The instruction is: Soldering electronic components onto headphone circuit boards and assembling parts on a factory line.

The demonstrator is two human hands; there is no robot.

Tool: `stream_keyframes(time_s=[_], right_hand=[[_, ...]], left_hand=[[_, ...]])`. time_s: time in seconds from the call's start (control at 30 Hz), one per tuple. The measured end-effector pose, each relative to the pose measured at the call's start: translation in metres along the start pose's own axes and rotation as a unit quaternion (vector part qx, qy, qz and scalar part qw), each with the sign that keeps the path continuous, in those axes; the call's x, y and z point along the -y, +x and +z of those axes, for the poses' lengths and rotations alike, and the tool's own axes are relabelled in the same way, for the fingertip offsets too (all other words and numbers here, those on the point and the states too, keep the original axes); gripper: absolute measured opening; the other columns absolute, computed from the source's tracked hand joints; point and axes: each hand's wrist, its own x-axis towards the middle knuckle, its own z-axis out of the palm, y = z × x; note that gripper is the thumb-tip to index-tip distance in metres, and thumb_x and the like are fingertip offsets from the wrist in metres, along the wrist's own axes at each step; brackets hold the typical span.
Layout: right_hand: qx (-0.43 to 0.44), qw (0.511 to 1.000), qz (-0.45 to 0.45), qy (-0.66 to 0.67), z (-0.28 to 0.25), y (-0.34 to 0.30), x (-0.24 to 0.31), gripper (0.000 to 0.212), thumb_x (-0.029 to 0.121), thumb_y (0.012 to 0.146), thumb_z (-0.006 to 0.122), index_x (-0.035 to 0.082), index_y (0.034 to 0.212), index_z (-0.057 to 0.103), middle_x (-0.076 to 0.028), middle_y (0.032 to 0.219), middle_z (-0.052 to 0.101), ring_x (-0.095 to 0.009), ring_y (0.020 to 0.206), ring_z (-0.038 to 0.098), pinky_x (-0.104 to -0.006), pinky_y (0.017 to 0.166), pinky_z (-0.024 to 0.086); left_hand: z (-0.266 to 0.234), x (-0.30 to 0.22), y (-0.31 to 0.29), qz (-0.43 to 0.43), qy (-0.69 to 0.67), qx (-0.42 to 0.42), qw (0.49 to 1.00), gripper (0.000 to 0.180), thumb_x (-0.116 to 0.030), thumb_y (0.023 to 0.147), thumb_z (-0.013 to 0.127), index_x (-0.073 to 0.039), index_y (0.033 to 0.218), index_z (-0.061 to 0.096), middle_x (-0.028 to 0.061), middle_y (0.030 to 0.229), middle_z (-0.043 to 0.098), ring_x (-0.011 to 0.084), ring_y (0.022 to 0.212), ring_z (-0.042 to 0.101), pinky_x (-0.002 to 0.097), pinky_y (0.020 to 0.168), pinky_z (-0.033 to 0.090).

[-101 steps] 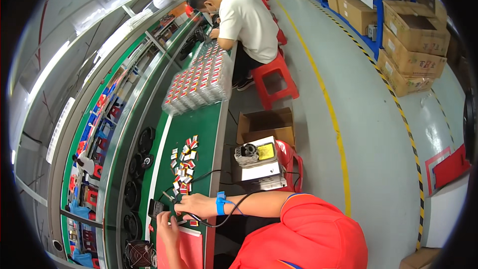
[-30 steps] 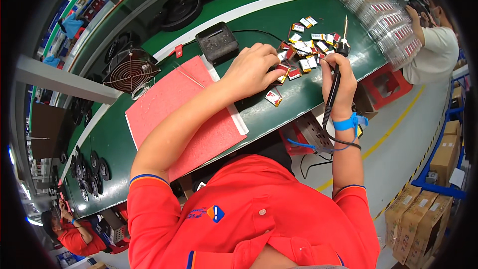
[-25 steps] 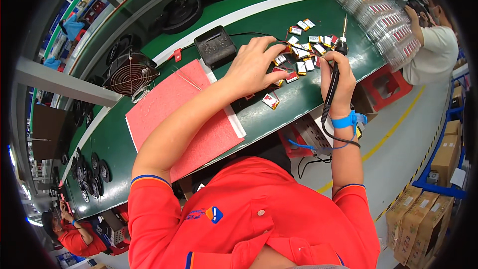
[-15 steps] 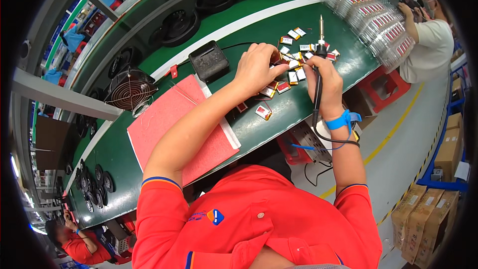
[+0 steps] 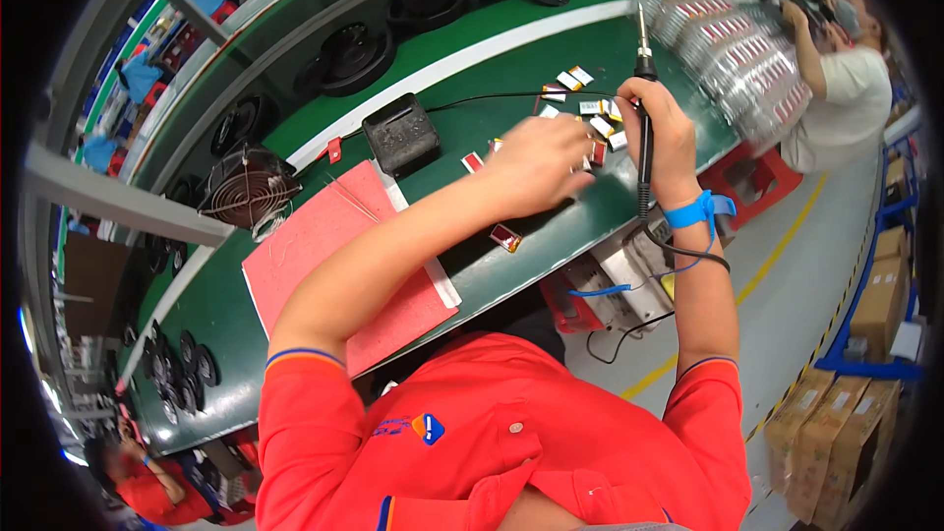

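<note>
My right hand grips a black soldering iron upright, its tip pointing away over the green bench. A blue wrist strap with a coiled cord sits on that wrist. My left hand is blurred with motion and reaches over several small red-and-silver parts scattered on the bench; whether it holds one I cannot make out. One loose red part lies near the bench's front edge, below my left forearm.
A pink mat lies on the bench to my left, with a black box and a wire-guarded fan behind it. Trays of parts stand at the right, where another person works. Cardboard boxes line the floor.
The view has swung from looking along the line to looking down at the bench. Over the last second my left hand has kept shifting among the small parts, while my right keeps the iron upright.
</note>
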Motion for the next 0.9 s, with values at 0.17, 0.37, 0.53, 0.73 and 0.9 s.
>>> stream_keyframes(time_s=[0.17,0.37,0.53,0.73,0.9], right_hand=[[0.048,0.998,-0.031,-0.022,-0.007,0.024,0.005,0.023,-0.005,0.076,0.065,0.005,0.094,0.054,-0.011,0.080,0.057,-0.029,0.068,0.058,-0.0326,0.060,0.047],[0.075,0.997,-0.002,-0.018,-0.010,0.023,0.006,0.021,-0.001,0.077,0.065,0.007,0.095,0.056,-0.011,0.082,0.059,-0.031,0.072,0.060,-0.0345,0.063,0.049],[0.051,0.998,-0.023,-0.034,-0.007,0.018,-0.009,0.017,-0.005,0.080,0.063,0.003,0.093,0.057,-0.010,0.080,0.058,-0.022,0.066,0.058,-0.0280,0.063,0.047],[0.045,0.998,-0.005,-0.031,-0.007,0.013,-0.015,0.016,-0.005,0.081,0.062,0.003,0.094,0.057,-0.010,0.080,0.059,-0.019,0.068,0.057,-0.0265,0.064,0.047],[0.038,0.999,-0.018,-0.034,-0.010,0.011,-0.013,0.018,-0.006,0.079,0.064,0.003,0.093,0.057,-0.011,0.081,0.059,-0.020,0.068,0.058,-0.0273,0.064,0.047]], left_hand=[[0.070,0.004,0.062,-0.064,0.047,0.154,0.985,0.038,-0.039,0.085,0.054,-0.013,0.112,0.062,0.0092,0.120,0.055,0.0298,0.124,0.039,0.0572,0.095,0.029],[0.086,0.012,0.071,-0.151,0.043,0.188,0.970,0.034,-0.030,0.086,0.052,-0.019,0.116,0.062,0.0049,0.123,0.054,0.0283,0.122,0.041,0.0577,0.093,0.030],[0.065,0.014,0.033,-0.100,0.055,0.138,0.984,0.031,-0.030,0.086,0.056,-0.025,0.116,0.061,0.0016,0.123,0.053,0.0294,0.119,0.045,0.0483,0.091,0.038],[0.031,0.013,0.006,-0.091,0.054,0.154,0.982,0.036,-0.035,0.084,0.060,-0.022,0.117,0.061,0.0060,0.127,0.053,0.0319,0.118,0.047,0.0462,0.093,0.039],[0.041,0.017,0.020,-0.125,0.028,0.097,0.987,0.054,-0.056,0.081,0.056,-0.023,0.124,0.057,0.0153,0.138,0.040,0.0421,0.127,0.035,0.0575,0.102,0.027]])
